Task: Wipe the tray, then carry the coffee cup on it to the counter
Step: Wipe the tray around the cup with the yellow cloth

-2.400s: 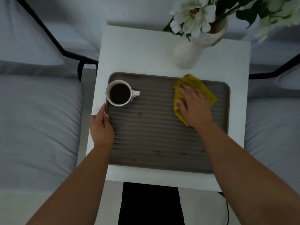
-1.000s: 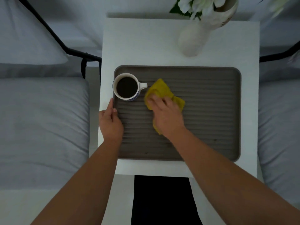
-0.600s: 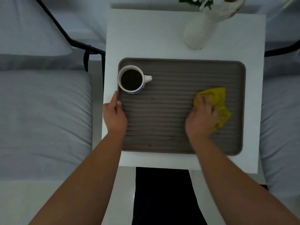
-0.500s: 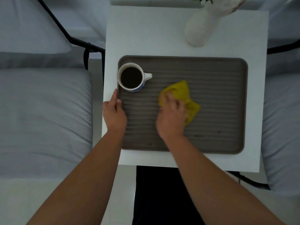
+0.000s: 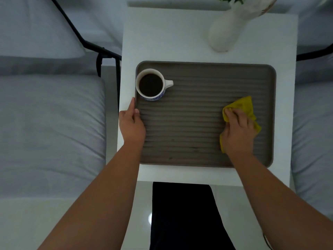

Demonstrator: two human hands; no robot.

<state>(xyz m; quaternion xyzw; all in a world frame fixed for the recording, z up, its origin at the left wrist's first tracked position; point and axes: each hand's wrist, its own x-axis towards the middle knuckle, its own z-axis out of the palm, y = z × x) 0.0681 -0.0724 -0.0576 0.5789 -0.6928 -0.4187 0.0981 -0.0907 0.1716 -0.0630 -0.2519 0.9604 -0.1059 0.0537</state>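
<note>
— Two hands at work, I take it. What is each doing?

— Her or his left hand (image 5: 132, 123) lies on the left rim of the ridged grey tray (image 5: 207, 67), thumb on the tray floor and fingers along the outside edge, steadying it. The right hand (image 5: 237, 130) is pressed flat on a crumpled yellow cloth (image 5: 243, 105) near the tray's right side, fingers held together on top of the fabric.

— And the coffee cup?

— The coffee cup (image 5: 151, 84) stands upright in the tray's far-left corner, full of dark coffee, handle pointing right, well apart from the cloth. The tray sits on a small white table (image 5: 162, 33) between two grey cushioned seats (image 5: 50, 123).

— How far along would you say this is?

— I judge it to be mid-wipe. A few faint dark specks show on the near ridges, left of the cloth, so that strip may need another pass. The patch under the cup cannot be reached without moving it. Lifting the tray and the whole carry are still to do.

— Anything you can't make out?

— No counter appears anywhere. The white vase (image 5: 225, 31) is cut off at the top edge. Dim light makes it hard to tell stains from shadow in the grooves.
</note>
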